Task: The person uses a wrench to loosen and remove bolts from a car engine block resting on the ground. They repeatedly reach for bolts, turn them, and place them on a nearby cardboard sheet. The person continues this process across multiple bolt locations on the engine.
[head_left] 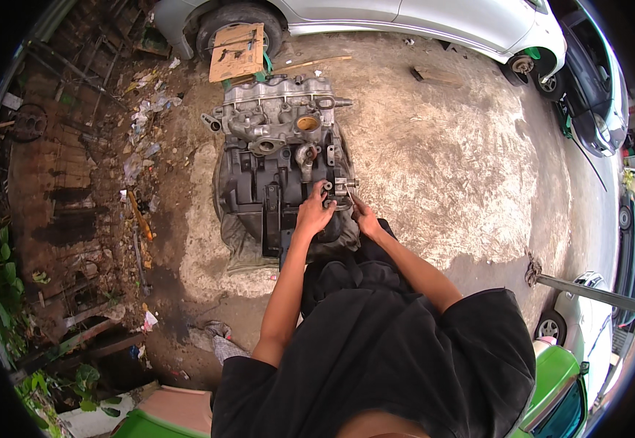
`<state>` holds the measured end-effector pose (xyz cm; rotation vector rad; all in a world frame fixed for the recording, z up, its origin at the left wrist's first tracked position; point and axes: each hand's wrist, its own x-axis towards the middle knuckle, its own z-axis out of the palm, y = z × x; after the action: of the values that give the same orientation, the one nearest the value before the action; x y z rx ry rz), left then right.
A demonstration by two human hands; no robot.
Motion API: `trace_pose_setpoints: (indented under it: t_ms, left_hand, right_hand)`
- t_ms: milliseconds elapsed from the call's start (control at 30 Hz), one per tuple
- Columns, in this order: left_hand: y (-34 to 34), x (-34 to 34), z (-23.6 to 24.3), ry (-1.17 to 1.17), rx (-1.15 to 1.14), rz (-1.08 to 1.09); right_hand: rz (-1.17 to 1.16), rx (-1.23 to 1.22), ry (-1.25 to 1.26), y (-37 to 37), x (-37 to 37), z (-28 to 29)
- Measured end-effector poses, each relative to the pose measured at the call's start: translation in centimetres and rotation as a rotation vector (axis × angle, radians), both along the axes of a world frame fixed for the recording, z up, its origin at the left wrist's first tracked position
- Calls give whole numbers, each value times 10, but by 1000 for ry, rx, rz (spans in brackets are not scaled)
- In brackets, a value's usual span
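An engine (277, 146) of grey and dark metal stands before me on a dark cloth (259, 252). My left hand (314, 215) rests at its near right part, index finger stretched forward and thumb apart, beside a small round metal fitting. My right hand (365, 219) is closed at the engine's right edge, on what looks like a slim metal tool (351, 193); its exact kind is too small to tell. The tool's far end meets a small bright metal bracket (341, 185) on the engine. Between my hands a dark rounded part is partly hidden.
A wooden board (237, 52) leans by the wheel of a silver car (346, 13) beyond the engine. A wood block (436, 76) lies on the concrete. Litter (146, 120) and old timber (62, 182) line the left; more vehicles stand at right.
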<state>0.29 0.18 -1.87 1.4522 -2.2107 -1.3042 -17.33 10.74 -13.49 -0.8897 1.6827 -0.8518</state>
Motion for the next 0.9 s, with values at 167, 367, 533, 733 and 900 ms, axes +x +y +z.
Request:
trace_pose_setpoints:
  t_ms: [167, 367, 533, 733, 900]
  left_hand:
    - [-1, 0, -5, 44, -17, 5]
    - [-1, 1, -7, 21, 8, -1]
    - [-3, 1, -6, -20, 8, -5]
    - [-2, 0, 4, -8, 13, -5]
    - [-3, -3, 19, -71, 137, -8]
  right_hand:
    - [-48, -130, -141, -3, 3, 2]
    - [-123, -23, -234, 1, 14, 9]
    - [-78, -141, 109, -1, 19, 13]
    - [-50, -190, 156, 2, 21, 23]
    - [19, -165, 203, 0, 6, 26]
